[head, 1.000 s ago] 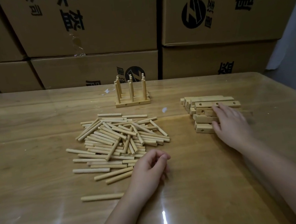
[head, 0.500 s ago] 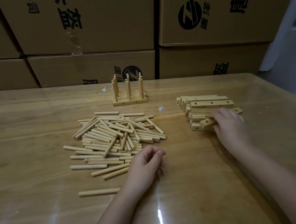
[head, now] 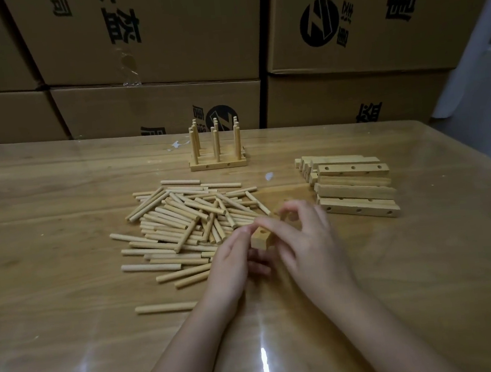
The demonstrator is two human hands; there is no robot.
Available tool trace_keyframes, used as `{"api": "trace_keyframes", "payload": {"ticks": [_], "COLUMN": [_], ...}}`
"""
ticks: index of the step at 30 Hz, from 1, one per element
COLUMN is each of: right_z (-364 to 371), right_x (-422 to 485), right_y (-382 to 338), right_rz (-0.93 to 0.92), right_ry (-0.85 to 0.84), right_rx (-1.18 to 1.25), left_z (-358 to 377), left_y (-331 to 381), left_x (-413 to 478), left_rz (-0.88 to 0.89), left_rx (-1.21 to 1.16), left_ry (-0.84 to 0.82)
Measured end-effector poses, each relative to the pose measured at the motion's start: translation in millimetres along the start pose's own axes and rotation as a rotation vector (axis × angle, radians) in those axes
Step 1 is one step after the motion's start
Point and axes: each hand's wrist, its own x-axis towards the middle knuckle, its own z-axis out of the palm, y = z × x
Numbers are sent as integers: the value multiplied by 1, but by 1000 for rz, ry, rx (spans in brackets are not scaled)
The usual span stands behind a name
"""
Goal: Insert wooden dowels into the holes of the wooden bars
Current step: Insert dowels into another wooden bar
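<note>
Pulled one wooden bar (head: 261, 237) off the stack (head: 355, 188) with the right hand (head: 308, 239); brought it to centre; closed the left hand (head: 231, 265) on it.

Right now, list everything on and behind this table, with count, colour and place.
loose dowels: many, pale wood, heaped at table centre
single dowel: one, pale wood, nearer than heap
finished assembly: one, pale wood, dowels upright, far centre
bar stack: several, pale wood, right of heap
held bar: one, pale wood, between both hands
table: one, glossy brown wood
cardboard boxes: several, brown, black print, behind table
left hand: grips the held bar's near end
right hand: pinches held bar from above
</note>
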Motion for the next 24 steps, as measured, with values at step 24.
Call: {"api": "trace_keyframes", "payload": {"ticks": [24], "right_z": [29], "right_x": [-11], "right_y": [-1], "right_rz": [102], "right_ry": [6], "right_rx": [486], "left_z": [-19], "left_y": [-2], "left_x": [11], "left_rz": [-57], "left_rx": [-422], "left_ry": [-24]}}
